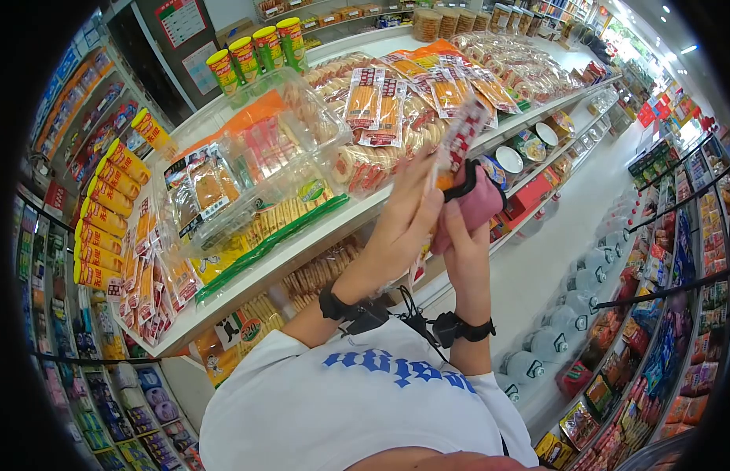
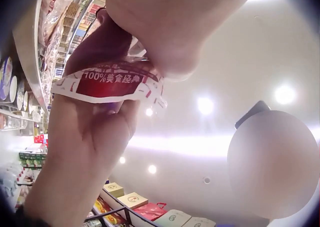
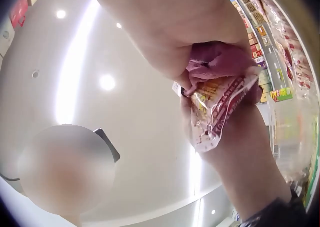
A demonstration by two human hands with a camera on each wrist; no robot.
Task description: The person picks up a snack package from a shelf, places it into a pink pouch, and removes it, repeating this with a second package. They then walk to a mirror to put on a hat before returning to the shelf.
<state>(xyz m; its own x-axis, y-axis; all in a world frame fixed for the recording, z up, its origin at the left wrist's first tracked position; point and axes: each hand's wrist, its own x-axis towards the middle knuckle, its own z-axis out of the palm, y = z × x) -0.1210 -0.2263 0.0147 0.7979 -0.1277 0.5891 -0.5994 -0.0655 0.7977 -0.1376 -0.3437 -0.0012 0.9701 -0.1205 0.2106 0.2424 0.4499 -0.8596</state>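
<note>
My left hand (image 1: 404, 210) grips a clear snack packet (image 1: 464, 132) with red-and-white print, raised above the front edge of the display counter. Close on its right, my right hand (image 1: 466, 239) holds a folded pink cloth (image 1: 484, 198) with black edging against the packet. In the left wrist view the packet's red end (image 2: 110, 84) lies across the right hand (image 2: 95, 132), with the cloth (image 2: 102, 49) behind it. The right wrist view has the cloth (image 3: 220, 62) bunched under the right palm, over the crinkled packet (image 3: 215, 107). Some fingertips are hidden behind cloth and packet.
The white counter (image 1: 263, 271) carries snack packets (image 1: 376, 102), a clear plastic tub (image 1: 302, 102), yellow canisters (image 1: 106, 216) and green cans (image 1: 255, 55). Lower shelves hold bowls (image 1: 510, 159). Water jugs (image 1: 565, 318) line the aisle floor by a stocked rack (image 1: 640, 330) at right.
</note>
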